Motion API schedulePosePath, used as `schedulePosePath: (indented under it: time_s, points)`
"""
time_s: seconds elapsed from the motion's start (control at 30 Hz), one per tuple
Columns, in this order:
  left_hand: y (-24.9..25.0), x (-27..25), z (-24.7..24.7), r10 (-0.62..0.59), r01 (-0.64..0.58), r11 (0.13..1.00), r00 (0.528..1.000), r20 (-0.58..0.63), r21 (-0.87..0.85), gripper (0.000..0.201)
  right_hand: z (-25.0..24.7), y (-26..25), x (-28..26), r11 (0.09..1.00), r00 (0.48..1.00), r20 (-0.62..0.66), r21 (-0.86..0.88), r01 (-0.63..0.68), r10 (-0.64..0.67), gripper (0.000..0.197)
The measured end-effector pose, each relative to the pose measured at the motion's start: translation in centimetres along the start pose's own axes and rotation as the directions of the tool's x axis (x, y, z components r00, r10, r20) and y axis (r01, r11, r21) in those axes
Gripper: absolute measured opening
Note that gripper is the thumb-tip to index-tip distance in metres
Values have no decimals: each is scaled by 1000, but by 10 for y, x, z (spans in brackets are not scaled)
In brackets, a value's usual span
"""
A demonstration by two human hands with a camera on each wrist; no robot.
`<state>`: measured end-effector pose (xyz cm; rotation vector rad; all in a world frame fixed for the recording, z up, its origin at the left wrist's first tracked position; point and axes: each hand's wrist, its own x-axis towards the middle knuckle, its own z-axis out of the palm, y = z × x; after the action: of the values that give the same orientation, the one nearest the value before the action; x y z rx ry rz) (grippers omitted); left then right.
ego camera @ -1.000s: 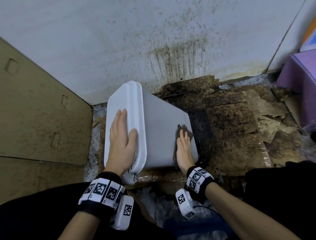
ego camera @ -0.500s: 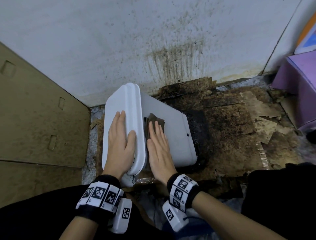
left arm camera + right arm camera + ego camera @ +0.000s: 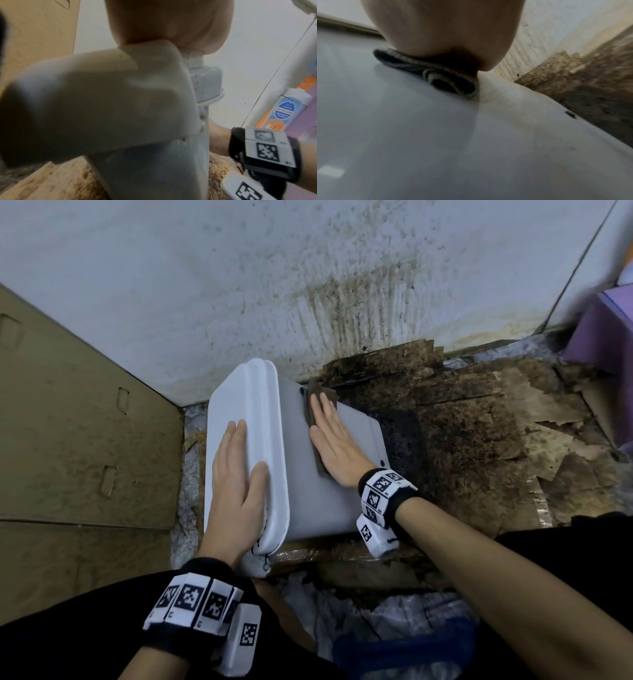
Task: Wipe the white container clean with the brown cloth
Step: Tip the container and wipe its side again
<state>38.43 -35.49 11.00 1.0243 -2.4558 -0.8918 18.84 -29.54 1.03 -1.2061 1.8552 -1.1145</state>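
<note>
The white container (image 3: 318, 501) lies on its side on the stained floor, its lid end to the left. My left hand (image 3: 236, 470) rests flat on the lid (image 3: 233, 392) with straight fingers, steadying it; the left wrist view shows the lid's rim (image 3: 102, 101) under the palm. My right hand (image 3: 330, 436) presses the folded brown cloth (image 3: 320, 397) flat against the container's upper side, near its far edge by the wall. In the right wrist view the cloth (image 3: 436, 75) bunches under the palm on the smooth white side (image 3: 436, 148).
A dirty white wall (image 3: 308, 285) stands just behind the container. Cardboard (image 3: 78, 440) leans at the left. Torn, dark-stained cardboard (image 3: 479, 440) covers the floor to the right. A purple box (image 3: 603, 337) sits at the far right, with a bottle (image 3: 289, 108) near it.
My right hand slid the cloth from the container's near right corner leftward beside the lid, then away toward the far edge by the wall. The left hand stayed on the lid.
</note>
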Motion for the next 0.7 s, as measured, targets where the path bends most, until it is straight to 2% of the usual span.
schedulePosePath:
  time_s: [0.17, 0.23, 0.33, 0.5, 0.6, 0.7]
  points:
    - [5, -1, 0, -5, 6, 1000, 1000, 10, -28, 61, -19, 32, 1, 973, 974, 10, -41, -228, 228, 52]
    - [7, -1, 0, 0, 0, 1000, 1000, 9, -29, 62, -29, 45, -2, 933, 933, 2, -9, -360, 360, 51]
    - [7, -1, 2, 1, -1, 1000, 1000, 5, -25, 64, -44, 50, -6, 880, 873, 113, -30, -475, 475, 48]
    - [7, -1, 3, -11, 11, 1000, 1000, 13, -16, 65, -35, 49, 1, 865, 870, 62, 89, -493, 490, 53]
    - [5, -1, 1, -12, 13, 1000, 1000, 10, -25, 63, -21, 52, 7, 858, 871, 82, 151, -491, 484, 56]
    - [6, 0, 3, -5, 5, 1000, 1000, 6, -17, 62, -16, 25, 4, 871, 907, 62, 258, -417, 416, 55]
